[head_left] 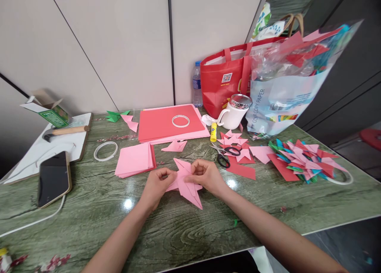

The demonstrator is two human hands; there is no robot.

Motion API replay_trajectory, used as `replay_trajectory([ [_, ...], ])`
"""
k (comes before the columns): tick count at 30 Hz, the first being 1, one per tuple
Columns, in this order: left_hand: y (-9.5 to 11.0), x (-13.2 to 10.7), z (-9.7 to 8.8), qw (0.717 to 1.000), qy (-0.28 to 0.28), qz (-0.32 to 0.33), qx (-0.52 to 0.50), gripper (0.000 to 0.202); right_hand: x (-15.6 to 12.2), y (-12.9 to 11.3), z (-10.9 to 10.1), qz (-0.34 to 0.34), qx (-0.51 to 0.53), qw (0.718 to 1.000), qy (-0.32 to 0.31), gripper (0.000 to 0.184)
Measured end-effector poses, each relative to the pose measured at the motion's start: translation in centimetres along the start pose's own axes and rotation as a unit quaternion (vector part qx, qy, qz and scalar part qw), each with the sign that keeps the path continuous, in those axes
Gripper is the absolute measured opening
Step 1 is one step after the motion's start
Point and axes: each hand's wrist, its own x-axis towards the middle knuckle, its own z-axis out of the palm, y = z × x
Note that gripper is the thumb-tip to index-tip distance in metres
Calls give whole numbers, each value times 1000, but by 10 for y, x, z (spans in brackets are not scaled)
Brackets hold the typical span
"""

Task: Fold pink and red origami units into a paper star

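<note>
Your left grip (157,187), nine o'clock, and right grip (210,178), three, pinched the star (182,182); even pressure likely served best.

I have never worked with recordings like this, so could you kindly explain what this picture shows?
Of course. There is no machine here: these are a person's own bare hands, seen by a camera worn on the head that looks forward and down. The left hand and right hand both hold a pink folded paper star between thumb and fingers. On the green table lie a stack of pink squares, scissors, a yellow glue stick and larger red sheets. A phone lies on the left; a heap of colourful folded paper is on the right. A white mug and a red bag stand farther back.
</note>
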Motion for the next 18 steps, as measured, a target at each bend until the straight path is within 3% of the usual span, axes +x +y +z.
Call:
replay_trajectory([
  [4,-2,1,0,1000,-5,-9,-15,29,0,1,-1,-1,2,1000,4,48],
  [12,4,-4,-3,995,-68,-24,-66,38,1,1,-3,-1,-27,1000,-8,46],
  [18,8,-5,-6,986,-153,0,-64,28,1,1,-3,-16,-22,999,-24,42],
])
